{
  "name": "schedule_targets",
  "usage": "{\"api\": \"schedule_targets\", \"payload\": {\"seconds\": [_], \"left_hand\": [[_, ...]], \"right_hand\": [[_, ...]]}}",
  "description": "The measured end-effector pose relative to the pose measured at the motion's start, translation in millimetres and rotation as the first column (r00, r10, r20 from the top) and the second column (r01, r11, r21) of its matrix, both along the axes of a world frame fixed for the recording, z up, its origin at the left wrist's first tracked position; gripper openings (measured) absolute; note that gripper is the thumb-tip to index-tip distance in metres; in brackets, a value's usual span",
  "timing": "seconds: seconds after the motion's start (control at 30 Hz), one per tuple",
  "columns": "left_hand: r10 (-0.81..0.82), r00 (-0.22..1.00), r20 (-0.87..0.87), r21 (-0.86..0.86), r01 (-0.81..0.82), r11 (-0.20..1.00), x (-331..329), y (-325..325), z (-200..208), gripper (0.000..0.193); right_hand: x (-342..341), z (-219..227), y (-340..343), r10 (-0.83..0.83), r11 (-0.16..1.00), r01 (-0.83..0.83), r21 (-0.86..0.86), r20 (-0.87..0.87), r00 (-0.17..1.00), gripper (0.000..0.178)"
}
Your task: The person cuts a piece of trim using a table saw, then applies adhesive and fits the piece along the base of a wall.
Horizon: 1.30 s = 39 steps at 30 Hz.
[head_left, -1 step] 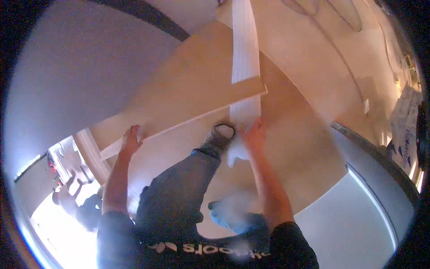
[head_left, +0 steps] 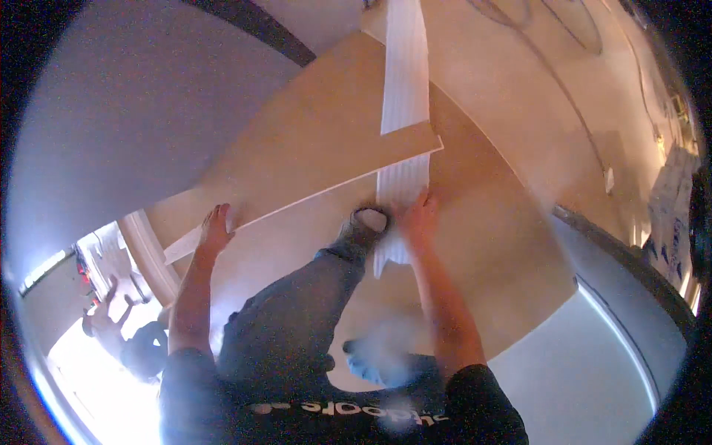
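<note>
Little has moved since the earlier frame: the long tan board's (head_left: 319,182) right end sits slightly farther off, and the ribbed white strip (head_left: 406,70) beneath it has edged left. That board lies slantwise on the brown floor (head_left: 489,237), crossing the strip. My left hand (head_left: 216,228) is at its near edge, fingers a little parted; I cannot tell whether they grip. My right hand (head_left: 415,221) is blurred at the strip's near end, its hold unclear. To the left, another person (head_left: 144,352) is past a white frame (head_left: 144,245); far right, a cord (head_left: 567,100) runs near some stacked packages (head_left: 667,215).
</note>
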State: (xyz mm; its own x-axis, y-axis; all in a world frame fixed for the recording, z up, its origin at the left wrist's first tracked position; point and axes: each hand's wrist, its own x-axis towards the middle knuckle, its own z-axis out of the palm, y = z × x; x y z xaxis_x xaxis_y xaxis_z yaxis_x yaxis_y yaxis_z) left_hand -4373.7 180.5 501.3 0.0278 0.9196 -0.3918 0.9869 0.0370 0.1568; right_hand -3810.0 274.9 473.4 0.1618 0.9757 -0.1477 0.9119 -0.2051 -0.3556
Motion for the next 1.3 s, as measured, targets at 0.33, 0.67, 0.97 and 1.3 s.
{"api": "schedule_targets", "payload": {"seconds": [0.33, 0.67, 0.97, 1.3], "left_hand": [[0.083, 0.967, -0.242, -0.061, -0.1, 0.993, 14, -14, -87, 0.083], [0.123, 0.988, -0.089, -0.005, -0.124, 0.992, 58, 53, -53, 0.088], [-0.08, 0.924, 0.374, 0.384, -0.075, 0.92, 210, 401, -118, 0.018], [-0.062, 0.937, 0.343, 0.61, -0.172, 0.773, 236, 418, -141, 0.011]], "right_hand": [[66, 6, -36, 0.31, 0.882, -0.282, -0.377, 0.014, 0.951, 0.045], [112, -7, 12, 0.535, 0.536, -0.496, -0.683, -0.18, 0.826, 0.035], [-73, -32, 377, 0.475, 0.877, -0.434, 0.207, -0.24, 0.847, 0.048], [-170, -103, 470, 0.328, 0.944, -0.328, 0.04, 0.001, 0.945, 0.03]]}}
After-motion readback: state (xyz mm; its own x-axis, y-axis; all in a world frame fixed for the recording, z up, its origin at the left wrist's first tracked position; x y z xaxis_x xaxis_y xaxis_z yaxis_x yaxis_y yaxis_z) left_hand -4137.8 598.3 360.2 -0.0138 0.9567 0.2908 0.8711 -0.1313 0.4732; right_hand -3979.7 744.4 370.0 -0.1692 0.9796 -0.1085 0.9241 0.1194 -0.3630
